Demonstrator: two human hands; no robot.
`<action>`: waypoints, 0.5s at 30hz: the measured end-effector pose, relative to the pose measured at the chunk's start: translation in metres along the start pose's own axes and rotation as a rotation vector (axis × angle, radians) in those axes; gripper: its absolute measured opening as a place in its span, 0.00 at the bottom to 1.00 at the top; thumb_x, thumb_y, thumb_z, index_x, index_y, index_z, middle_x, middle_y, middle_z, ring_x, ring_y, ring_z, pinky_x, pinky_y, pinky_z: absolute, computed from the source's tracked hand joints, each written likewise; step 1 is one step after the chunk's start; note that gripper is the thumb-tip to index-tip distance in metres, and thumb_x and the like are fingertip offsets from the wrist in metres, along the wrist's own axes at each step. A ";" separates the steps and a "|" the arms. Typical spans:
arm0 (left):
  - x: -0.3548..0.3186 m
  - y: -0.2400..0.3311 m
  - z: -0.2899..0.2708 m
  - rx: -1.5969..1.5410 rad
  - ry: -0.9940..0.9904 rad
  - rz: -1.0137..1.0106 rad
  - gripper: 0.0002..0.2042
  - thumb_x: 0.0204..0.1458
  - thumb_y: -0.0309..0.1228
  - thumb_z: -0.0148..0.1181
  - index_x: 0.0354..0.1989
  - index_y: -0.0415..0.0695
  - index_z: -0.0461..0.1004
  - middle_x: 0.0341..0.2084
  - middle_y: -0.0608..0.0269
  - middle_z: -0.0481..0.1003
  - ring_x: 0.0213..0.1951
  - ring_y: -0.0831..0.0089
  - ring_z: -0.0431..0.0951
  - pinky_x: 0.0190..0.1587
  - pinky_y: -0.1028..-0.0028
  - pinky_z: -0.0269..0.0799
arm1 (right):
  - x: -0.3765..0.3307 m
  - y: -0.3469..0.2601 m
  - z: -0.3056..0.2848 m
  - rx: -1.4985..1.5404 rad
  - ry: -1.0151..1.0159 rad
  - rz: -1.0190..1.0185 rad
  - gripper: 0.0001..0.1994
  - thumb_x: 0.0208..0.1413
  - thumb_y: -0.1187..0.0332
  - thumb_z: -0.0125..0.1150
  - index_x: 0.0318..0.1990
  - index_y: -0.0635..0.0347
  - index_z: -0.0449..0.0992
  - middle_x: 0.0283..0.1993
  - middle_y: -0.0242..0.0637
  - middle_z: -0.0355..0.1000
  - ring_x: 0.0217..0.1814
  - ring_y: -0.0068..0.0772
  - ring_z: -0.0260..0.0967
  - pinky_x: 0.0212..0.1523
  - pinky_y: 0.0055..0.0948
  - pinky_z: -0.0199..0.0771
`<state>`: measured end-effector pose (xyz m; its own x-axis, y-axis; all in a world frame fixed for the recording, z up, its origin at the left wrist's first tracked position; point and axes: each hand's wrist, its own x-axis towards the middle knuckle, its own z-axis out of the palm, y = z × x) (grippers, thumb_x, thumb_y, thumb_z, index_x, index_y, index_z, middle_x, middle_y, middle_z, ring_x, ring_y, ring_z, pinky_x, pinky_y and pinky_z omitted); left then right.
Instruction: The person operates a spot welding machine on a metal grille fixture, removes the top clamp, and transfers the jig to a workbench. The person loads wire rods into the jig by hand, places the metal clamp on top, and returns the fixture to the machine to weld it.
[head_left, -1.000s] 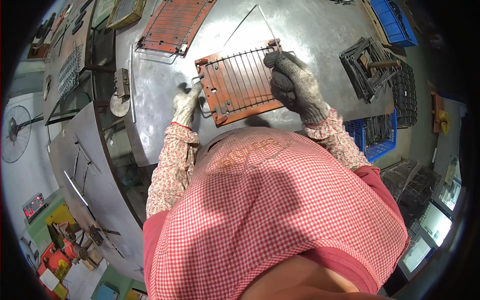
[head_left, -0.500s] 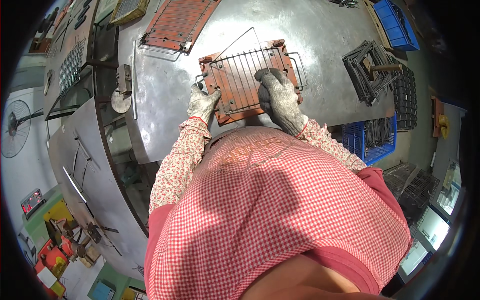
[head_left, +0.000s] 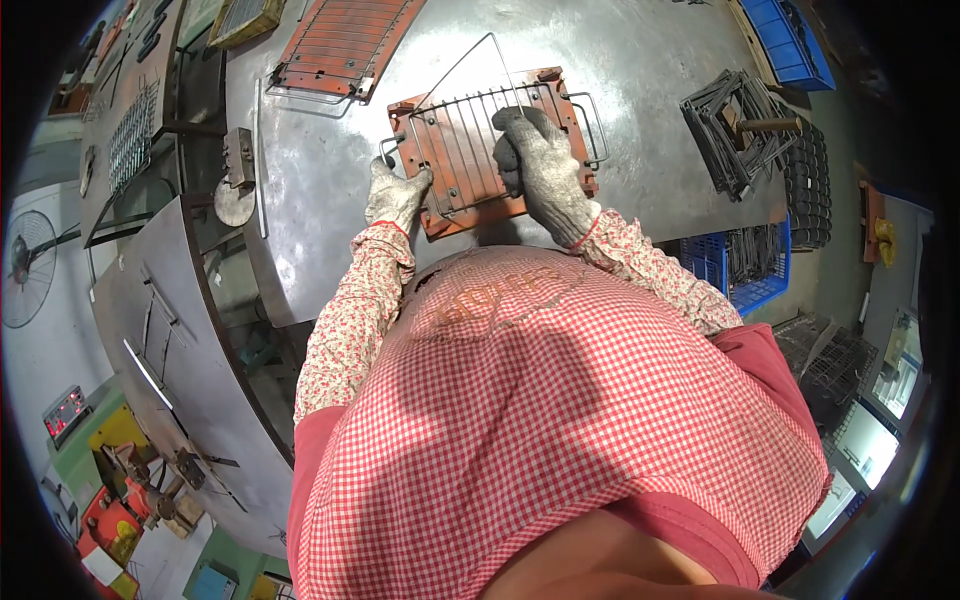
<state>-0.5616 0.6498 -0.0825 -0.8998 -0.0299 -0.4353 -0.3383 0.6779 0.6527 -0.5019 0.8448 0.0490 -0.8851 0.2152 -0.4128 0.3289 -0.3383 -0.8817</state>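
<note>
Grey steel table (head_left: 650, 120), curved near edge running just ahead of the apron, bare metal open to the right of the work as far as the far-right edge. On it, near the middle front, one rust-red jig (head_left: 470, 160) lying flat, its near edge close to the table's rim; a second red jig (head_left: 345, 45) further back-left, well apart. One wire rack (head_left: 480, 125) seated on the near jig, parallel rods across it, one looped handle jutting past the jig's right edge, a thin wire triangle rising behind. Two gloved hands: right hand (head_left: 545, 170) laid palm-down on the rack, fingers curled over the rods, pressing rather than gripping; left hand (head_left: 395, 195) at the jig's left corner, fingers bent against its edge. One heap of dark wire frames (head_left: 735, 125) at the table's right end. Two blue crates, one (head_left: 790, 45) beyond the far right, one (head_left: 745, 265) below the edge.
</note>
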 end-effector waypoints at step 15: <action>-0.014 -0.010 -0.001 -0.089 -0.168 -0.084 0.36 0.41 0.42 0.67 0.55 0.33 0.61 0.31 0.54 0.78 0.34 0.60 0.80 0.40 0.66 0.74 | -0.006 0.101 -0.112 -0.302 -0.107 0.556 0.12 0.60 0.63 0.53 0.35 0.65 0.74 0.25 0.35 0.72 0.26 0.27 0.70 0.28 0.27 0.71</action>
<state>-0.5463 0.6426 -0.0825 -0.8112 0.0447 -0.5831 -0.4398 0.6104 0.6587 -0.4265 0.9118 -0.0633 -0.5781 -0.0162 -0.8158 0.8130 -0.0965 -0.5742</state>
